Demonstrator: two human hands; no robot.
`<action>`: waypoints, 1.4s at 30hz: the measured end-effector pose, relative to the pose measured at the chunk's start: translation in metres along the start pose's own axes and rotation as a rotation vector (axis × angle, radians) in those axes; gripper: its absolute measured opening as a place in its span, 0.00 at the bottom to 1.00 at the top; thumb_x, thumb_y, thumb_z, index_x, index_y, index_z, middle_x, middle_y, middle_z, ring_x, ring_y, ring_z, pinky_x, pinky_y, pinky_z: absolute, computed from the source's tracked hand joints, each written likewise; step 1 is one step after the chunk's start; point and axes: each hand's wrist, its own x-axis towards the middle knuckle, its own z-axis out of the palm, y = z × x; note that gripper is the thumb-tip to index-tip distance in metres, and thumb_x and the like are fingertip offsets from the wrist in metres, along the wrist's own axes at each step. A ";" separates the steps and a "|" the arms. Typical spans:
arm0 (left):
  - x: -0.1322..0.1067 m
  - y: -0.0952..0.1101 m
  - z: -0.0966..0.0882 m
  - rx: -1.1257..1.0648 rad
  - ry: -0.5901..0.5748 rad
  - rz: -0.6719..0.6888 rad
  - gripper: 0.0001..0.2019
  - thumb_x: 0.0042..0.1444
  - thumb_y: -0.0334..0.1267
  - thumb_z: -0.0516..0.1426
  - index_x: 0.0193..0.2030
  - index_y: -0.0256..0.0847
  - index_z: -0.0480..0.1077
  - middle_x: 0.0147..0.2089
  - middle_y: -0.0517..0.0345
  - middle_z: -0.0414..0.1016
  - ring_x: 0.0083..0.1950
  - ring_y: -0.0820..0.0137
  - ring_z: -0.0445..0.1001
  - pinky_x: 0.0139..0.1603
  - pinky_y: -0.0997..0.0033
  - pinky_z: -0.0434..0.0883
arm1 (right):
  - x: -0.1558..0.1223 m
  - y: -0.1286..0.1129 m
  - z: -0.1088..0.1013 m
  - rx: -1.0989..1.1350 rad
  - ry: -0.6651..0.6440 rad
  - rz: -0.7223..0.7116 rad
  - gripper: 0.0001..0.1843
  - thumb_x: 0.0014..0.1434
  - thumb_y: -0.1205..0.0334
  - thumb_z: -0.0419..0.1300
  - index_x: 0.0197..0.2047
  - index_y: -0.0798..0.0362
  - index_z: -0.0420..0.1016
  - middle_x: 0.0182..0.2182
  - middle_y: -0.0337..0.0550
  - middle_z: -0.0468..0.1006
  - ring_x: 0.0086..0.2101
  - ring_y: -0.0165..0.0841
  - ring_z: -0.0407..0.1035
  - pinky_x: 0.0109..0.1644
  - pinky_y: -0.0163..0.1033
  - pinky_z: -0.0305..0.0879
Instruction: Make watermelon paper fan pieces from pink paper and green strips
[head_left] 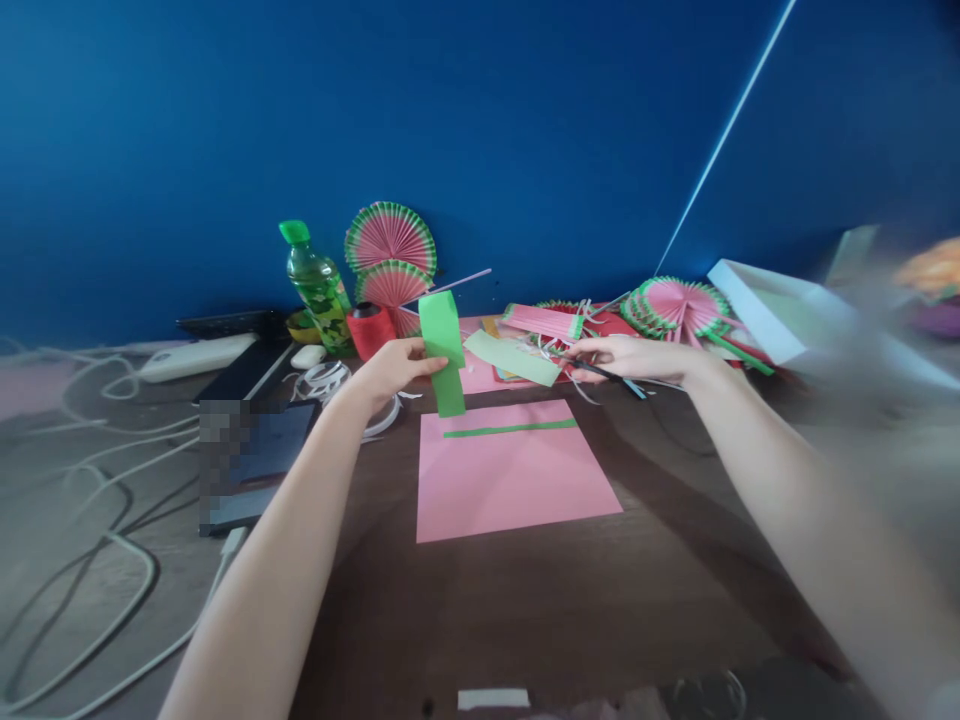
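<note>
My left hand pinches a bright green paper strip that bends over at the top and hangs down to the far edge of a pink paper sheet. Across that sheet's upper part lies a narrow green strip. My right hand is closed around a slim black tool with a bluish end; its exact kind is unclear. Left of these fingers is a pale green paper piece; whether they touch it, I cannot tell.
Pleated pink-and-green paper fans lean on the blue wall, with more fans at right. A green-capped bottle, a red spool, white ribbon and cables are at left. A white box stands back right.
</note>
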 end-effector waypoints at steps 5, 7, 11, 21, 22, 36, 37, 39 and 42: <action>0.001 0.002 0.007 0.066 0.013 0.058 0.18 0.37 0.44 0.66 0.36 0.37 0.75 0.38 0.53 0.78 0.40 0.63 0.76 0.43 0.62 0.71 | -0.005 -0.014 0.006 0.062 -0.316 -0.085 0.23 0.48 0.51 0.61 0.48 0.48 0.74 0.46 0.43 0.75 0.45 0.37 0.69 0.44 0.36 0.65; 0.001 0.004 0.010 0.102 0.007 0.055 0.18 0.38 0.44 0.66 0.36 0.36 0.75 0.37 0.53 0.78 0.40 0.62 0.75 0.43 0.63 0.71 | -0.004 -0.018 0.010 0.080 -0.384 -0.104 0.24 0.49 0.51 0.61 0.50 0.49 0.73 0.48 0.44 0.74 0.46 0.37 0.68 0.46 0.35 0.65; -0.001 0.008 0.015 0.129 -0.010 0.052 0.18 0.39 0.44 0.65 0.36 0.36 0.75 0.37 0.53 0.78 0.41 0.63 0.75 0.42 0.64 0.71 | -0.001 -0.024 0.018 0.074 -0.421 -0.185 0.23 0.50 0.54 0.61 0.50 0.49 0.73 0.50 0.43 0.73 0.48 0.35 0.67 0.50 0.36 0.62; -0.002 0.008 0.022 0.084 -0.081 0.111 0.18 0.40 0.44 0.64 0.36 0.35 0.74 0.40 0.52 0.77 0.41 0.66 0.73 0.45 0.62 0.69 | -0.001 -0.037 0.029 0.058 -0.443 -0.205 0.24 0.51 0.53 0.61 0.51 0.51 0.72 0.50 0.42 0.74 0.49 0.34 0.66 0.52 0.34 0.61; -0.002 0.009 0.023 0.087 -0.085 0.113 0.18 0.40 0.44 0.64 0.36 0.35 0.74 0.41 0.52 0.77 0.41 0.66 0.73 0.45 0.62 0.69 | -0.001 -0.037 0.029 0.058 -0.449 -0.215 0.24 0.51 0.53 0.61 0.51 0.51 0.72 0.49 0.42 0.74 0.49 0.33 0.66 0.52 0.34 0.61; -0.005 0.013 0.029 0.086 -0.124 0.126 0.17 0.41 0.44 0.64 0.36 0.35 0.73 0.39 0.54 0.76 0.39 0.68 0.72 0.44 0.64 0.69 | 0.008 -0.029 0.036 0.092 -0.474 -0.272 0.27 0.49 0.52 0.63 0.52 0.51 0.72 0.50 0.44 0.73 0.50 0.36 0.66 0.51 0.36 0.61; -0.005 0.013 0.029 0.087 -0.127 0.129 0.17 0.41 0.44 0.64 0.36 0.35 0.73 0.38 0.55 0.76 0.39 0.68 0.72 0.44 0.64 0.69 | 0.008 -0.029 0.036 0.093 -0.473 -0.277 0.27 0.49 0.52 0.63 0.52 0.51 0.72 0.50 0.44 0.73 0.50 0.36 0.66 0.51 0.36 0.61; -0.005 0.013 0.029 0.089 -0.128 0.134 0.17 0.41 0.45 0.64 0.36 0.35 0.73 0.37 0.55 0.76 0.38 0.69 0.72 0.43 0.64 0.69 | 0.009 -0.028 0.037 0.088 -0.470 -0.286 0.26 0.49 0.52 0.63 0.51 0.51 0.72 0.50 0.44 0.73 0.50 0.36 0.66 0.51 0.36 0.62; -0.005 0.014 0.030 0.091 -0.122 0.134 0.17 0.40 0.45 0.64 0.35 0.35 0.73 0.37 0.55 0.76 0.38 0.69 0.72 0.43 0.65 0.69 | 0.010 -0.027 0.038 0.071 -0.466 -0.296 0.25 0.50 0.53 0.63 0.51 0.51 0.73 0.50 0.44 0.73 0.49 0.35 0.67 0.51 0.36 0.62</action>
